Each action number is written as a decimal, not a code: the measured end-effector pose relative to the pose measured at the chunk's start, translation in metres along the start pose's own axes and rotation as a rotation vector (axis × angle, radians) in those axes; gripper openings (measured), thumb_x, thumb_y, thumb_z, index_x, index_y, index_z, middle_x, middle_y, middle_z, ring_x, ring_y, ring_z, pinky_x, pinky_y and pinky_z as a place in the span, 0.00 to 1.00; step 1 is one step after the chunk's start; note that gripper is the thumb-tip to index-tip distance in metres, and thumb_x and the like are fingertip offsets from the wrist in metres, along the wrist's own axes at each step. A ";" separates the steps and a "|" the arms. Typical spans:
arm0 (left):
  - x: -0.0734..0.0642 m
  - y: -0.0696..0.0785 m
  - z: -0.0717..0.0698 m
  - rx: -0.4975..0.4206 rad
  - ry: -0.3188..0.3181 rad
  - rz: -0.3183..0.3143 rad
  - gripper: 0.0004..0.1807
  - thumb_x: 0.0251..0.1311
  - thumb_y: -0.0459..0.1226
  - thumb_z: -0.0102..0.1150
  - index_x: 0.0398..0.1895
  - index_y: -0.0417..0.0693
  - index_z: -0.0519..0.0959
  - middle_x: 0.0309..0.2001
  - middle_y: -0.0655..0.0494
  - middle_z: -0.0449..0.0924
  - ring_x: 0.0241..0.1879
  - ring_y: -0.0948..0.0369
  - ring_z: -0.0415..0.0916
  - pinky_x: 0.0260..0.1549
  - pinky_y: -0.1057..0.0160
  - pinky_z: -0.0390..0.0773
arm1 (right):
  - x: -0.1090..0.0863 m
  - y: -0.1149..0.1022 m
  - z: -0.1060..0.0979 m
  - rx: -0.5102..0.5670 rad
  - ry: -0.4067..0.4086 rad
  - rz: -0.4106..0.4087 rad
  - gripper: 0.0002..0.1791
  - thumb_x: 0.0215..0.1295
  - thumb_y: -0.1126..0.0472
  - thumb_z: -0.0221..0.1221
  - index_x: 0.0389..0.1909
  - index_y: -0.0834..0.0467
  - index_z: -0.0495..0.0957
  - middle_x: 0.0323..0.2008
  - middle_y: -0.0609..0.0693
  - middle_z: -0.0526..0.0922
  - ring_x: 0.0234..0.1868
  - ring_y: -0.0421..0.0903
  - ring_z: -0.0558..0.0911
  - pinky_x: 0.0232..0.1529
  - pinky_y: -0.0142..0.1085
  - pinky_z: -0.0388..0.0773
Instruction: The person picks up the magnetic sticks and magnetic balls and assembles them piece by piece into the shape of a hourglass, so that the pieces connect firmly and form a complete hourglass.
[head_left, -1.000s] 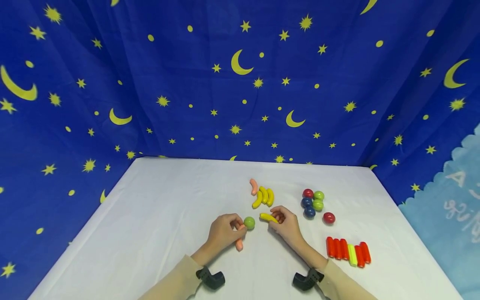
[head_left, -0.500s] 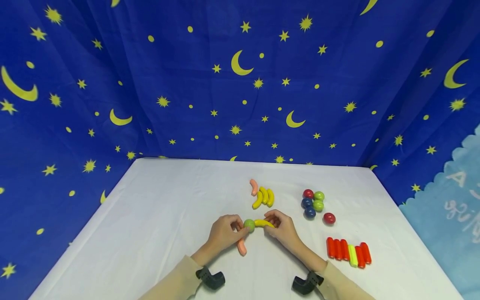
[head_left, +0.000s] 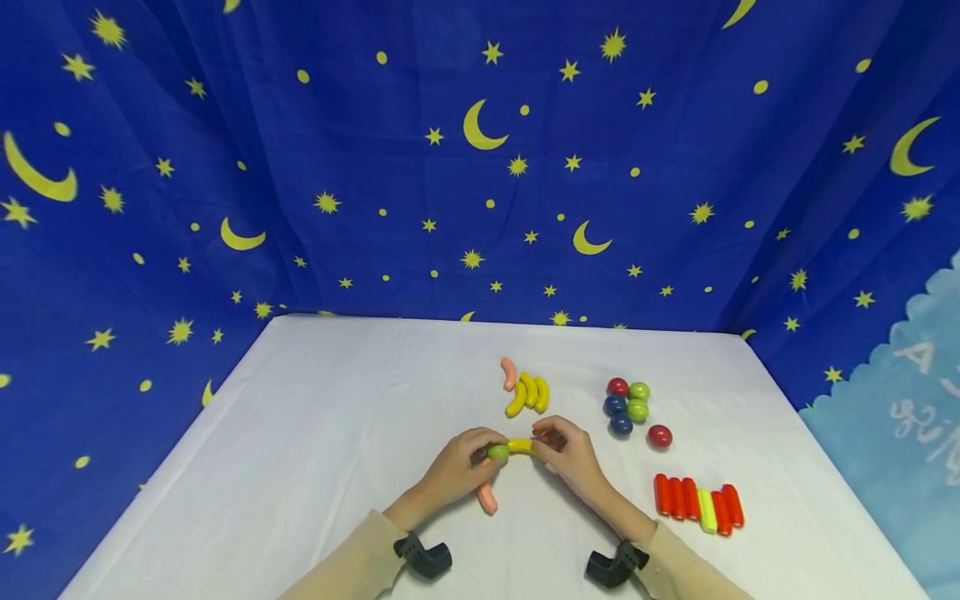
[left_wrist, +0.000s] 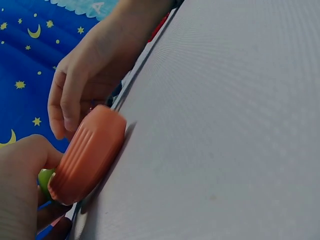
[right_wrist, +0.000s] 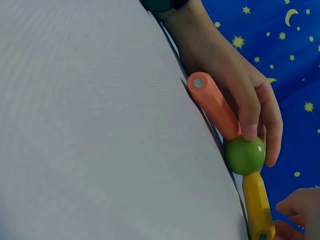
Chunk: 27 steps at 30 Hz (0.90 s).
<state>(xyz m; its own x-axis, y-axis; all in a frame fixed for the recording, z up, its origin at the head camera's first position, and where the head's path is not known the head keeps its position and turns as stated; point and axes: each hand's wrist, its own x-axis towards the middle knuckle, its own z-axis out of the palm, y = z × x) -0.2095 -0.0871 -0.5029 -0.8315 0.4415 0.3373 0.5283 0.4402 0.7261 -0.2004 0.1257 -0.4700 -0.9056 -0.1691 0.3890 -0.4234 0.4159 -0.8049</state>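
Note:
My left hand [head_left: 459,467] pinches a green ball [right_wrist: 245,156]. An orange curved stick [left_wrist: 90,155] with a grey disc at its end meets the ball and slants toward the near side of the table. A yellow curved stick [right_wrist: 258,205] extends from the ball's other side. My right hand [head_left: 573,458] is over the yellow stick's far end, fingers loosely bent. In the right wrist view its fingertips [right_wrist: 286,207] lie beside the stick, with a small gap at the upper one.
Several yellow curved sticks [head_left: 528,390] and an orange curved stick [head_left: 508,373] lie farther back. Red, blue and green balls [head_left: 621,406] cluster to the right, one red ball [head_left: 660,436] apart. Several red sticks [head_left: 690,499] and a lime stick [head_left: 707,511] form a row.
The right hand brought the yellow stick leftward until it met the green ball; its fingers have since loosened. The left fingers shifted over the ball, and the orange stick's near end swung slightly right.

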 end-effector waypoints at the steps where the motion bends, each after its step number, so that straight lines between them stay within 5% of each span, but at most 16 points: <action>1: 0.000 0.000 0.000 0.011 0.005 0.004 0.14 0.58 0.37 0.61 0.48 0.50 0.81 0.46 0.58 0.82 0.43 0.65 0.76 0.44 0.68 0.77 | 0.001 0.000 -0.001 -0.005 0.023 -0.017 0.10 0.52 0.75 0.63 0.37 0.71 0.79 0.33 0.63 0.84 0.30 0.48 0.79 0.31 0.28 0.77; 11: -0.001 0.002 0.000 0.033 0.050 -0.023 0.14 0.51 0.38 0.67 0.44 0.50 0.82 0.39 0.62 0.81 0.37 0.68 0.74 0.38 0.70 0.76 | 0.006 0.004 -0.018 -0.059 0.297 -0.060 0.08 0.50 0.80 0.60 0.33 0.71 0.79 0.30 0.62 0.83 0.32 0.55 0.78 0.32 0.38 0.77; 19: -0.002 0.001 0.002 0.126 0.103 -0.038 0.10 0.50 0.45 0.69 0.35 0.55 0.84 0.33 0.67 0.80 0.33 0.70 0.72 0.35 0.71 0.73 | 0.003 0.058 -0.036 -0.135 0.531 -0.153 0.12 0.45 0.82 0.61 0.32 0.69 0.80 0.33 0.60 0.81 0.36 0.47 0.74 0.44 0.20 0.67; 27: -0.001 0.002 0.000 0.101 0.113 -0.061 0.09 0.48 0.45 0.71 0.32 0.55 0.84 0.30 0.67 0.79 0.30 0.70 0.70 0.31 0.73 0.72 | -0.003 0.065 -0.050 -0.192 0.568 -0.045 0.14 0.44 0.79 0.61 0.35 0.69 0.79 0.41 0.66 0.80 0.44 0.51 0.71 0.46 0.31 0.63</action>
<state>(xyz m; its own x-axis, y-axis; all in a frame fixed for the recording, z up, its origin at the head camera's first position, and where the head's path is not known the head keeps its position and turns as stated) -0.2073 -0.0867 -0.5022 -0.8736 0.3235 0.3636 0.4861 0.5421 0.6855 -0.2242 0.1979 -0.5007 -0.7088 0.2919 0.6422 -0.4008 0.5825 -0.7071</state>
